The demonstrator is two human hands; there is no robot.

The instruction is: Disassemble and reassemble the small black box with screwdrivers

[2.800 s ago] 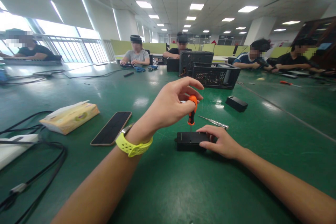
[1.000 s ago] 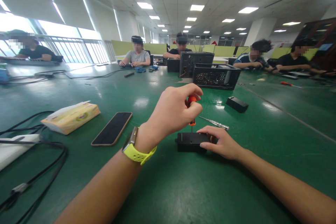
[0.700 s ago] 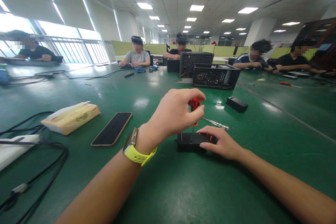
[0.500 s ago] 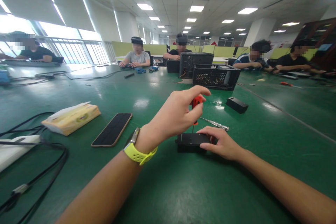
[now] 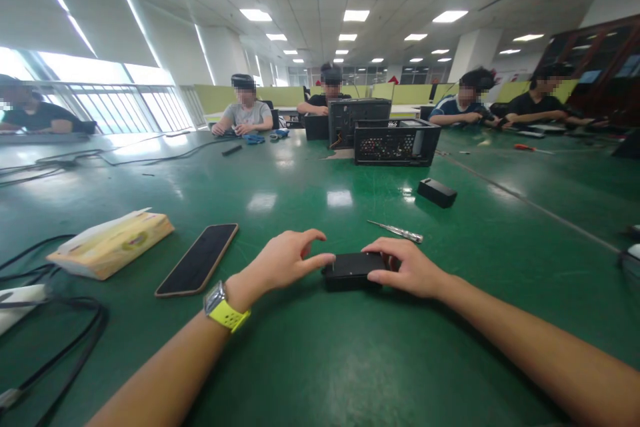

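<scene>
A flat black rectangular box lies on the green table in front of me. My right hand grips its right end between thumb and fingers. At the box's left end is my left hand, thumb and index finger apart, with the thumb tip at the box's edge; I cannot tell whether it touches. Its other fingers are partly hidden, and nothing shows in this hand. Just beyond the box lies a slim screwdriver with a clear handle. No red-handled screwdriver shows near my hands.
Left of me lie a phone, a yellow tissue pack and black cables. A second black box sits ahead to the right. Black computer cases stand farther back. Several people sit around the table's far side.
My left hand has dropped down and left to the box's end, and the red screwdriver it had is out of sight. My right hand stays on the box. The view has shifted slightly right.
</scene>
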